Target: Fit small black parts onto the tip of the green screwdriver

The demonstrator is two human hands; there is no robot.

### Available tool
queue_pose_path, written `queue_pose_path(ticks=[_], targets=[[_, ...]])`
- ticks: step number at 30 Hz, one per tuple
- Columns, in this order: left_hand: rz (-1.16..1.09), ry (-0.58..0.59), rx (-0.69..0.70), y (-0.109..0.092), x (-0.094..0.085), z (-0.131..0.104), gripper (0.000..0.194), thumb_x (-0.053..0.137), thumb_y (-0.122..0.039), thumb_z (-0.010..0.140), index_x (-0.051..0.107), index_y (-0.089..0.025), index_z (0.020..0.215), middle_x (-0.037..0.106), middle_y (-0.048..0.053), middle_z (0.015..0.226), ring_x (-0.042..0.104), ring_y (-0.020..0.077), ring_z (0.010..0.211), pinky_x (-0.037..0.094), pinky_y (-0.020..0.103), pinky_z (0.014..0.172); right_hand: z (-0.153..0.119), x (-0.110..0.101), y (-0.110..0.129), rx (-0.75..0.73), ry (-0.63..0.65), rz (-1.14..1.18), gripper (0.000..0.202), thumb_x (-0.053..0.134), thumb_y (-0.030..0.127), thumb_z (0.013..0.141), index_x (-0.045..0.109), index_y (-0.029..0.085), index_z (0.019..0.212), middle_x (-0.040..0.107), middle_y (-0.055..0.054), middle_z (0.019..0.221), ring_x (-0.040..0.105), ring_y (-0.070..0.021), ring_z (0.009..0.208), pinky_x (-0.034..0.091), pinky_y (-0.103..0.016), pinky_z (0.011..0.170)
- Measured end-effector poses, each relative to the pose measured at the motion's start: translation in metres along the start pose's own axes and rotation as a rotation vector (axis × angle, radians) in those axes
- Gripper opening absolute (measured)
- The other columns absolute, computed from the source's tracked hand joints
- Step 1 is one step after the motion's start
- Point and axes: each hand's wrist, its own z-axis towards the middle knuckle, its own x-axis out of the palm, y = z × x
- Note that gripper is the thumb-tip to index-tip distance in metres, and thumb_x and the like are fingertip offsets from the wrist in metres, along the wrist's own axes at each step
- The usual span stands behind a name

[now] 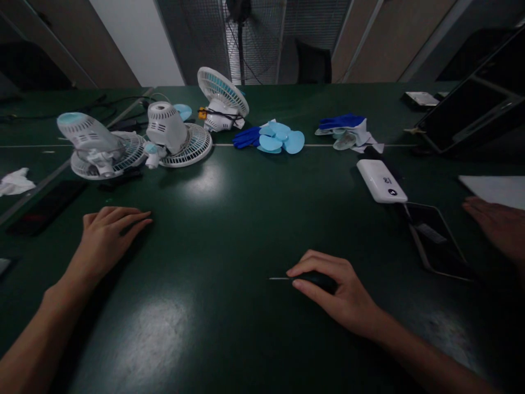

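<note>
My right hand [334, 282] grips a screwdriver [315, 280] by its dark handle, low over the green table [221, 235]; its thin metal shaft points left. My left hand [112, 227] rests on the table at the left, fingers apart and bent slightly, holding nothing. Beyond it lie two white fan heads, one at the far left [88, 134] and one beside it [168, 131], both face down on their grilles. A third white fan [221, 101] leans farther back with a dark cord around its base. Light blue fan blades [281, 138] lie on blue gloves.
White and blue gloves [348, 131] lie at the back right. Nearer are a white power bank [381, 180] and a phone [437, 238] joined by a cable. Another person's hand [498, 224] is at the right edge, near white paper [496, 189]. A dark flat object [47, 208] lies left.
</note>
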Motion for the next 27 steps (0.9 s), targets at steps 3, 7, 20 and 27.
queue_pose_path(ticks=[3,7,20,27], targets=[[-0.012,0.028,-0.008,-0.001,-0.001,0.002,0.046,0.046,-0.055,0.099,0.075,-0.023,0.113,0.073,0.012,0.119,0.058,0.0318,0.116,0.033,0.046,0.100,0.000,0.000,0.002,-0.001,-0.010,0.003,0.013,0.069,0.020,0.098,0.076,0.023,0.109,0.073,-0.004,0.099,0.071,-0.0193,0.089,0.055,-0.034,0.078],[-0.038,0.037,-0.083,-0.004,-0.004,0.002,0.043,0.053,-0.056,0.094,0.072,-0.023,0.113,0.073,0.011,0.117,0.062,0.0314,0.111,0.041,0.045,0.098,0.001,0.000,0.002,0.014,0.002,0.009,0.014,0.069,0.022,0.098,0.076,0.024,0.110,0.073,-0.005,0.100,0.071,-0.0200,0.090,0.055,-0.034,0.079],[-0.532,-0.319,-0.697,-0.010,-0.033,-0.005,0.052,0.069,-0.054,0.086,0.074,-0.018,0.124,0.074,0.012,0.121,0.070,0.0334,0.111,0.052,0.052,0.105,0.000,0.000,0.001,0.000,-0.007,0.019,0.015,0.070,0.019,0.097,0.075,0.024,0.110,0.073,-0.003,0.098,0.070,-0.0185,0.088,0.053,-0.032,0.078],[-0.976,-0.571,-0.814,-0.007,-0.030,0.001,0.043,0.077,-0.028,0.084,0.073,-0.013,0.124,0.075,0.009,0.110,0.071,0.0148,0.094,0.057,0.029,0.098,0.000,0.001,0.001,0.012,-0.003,0.013,0.015,0.069,0.019,0.097,0.076,0.024,0.109,0.073,-0.004,0.099,0.070,-0.0183,0.089,0.053,-0.033,0.078]])
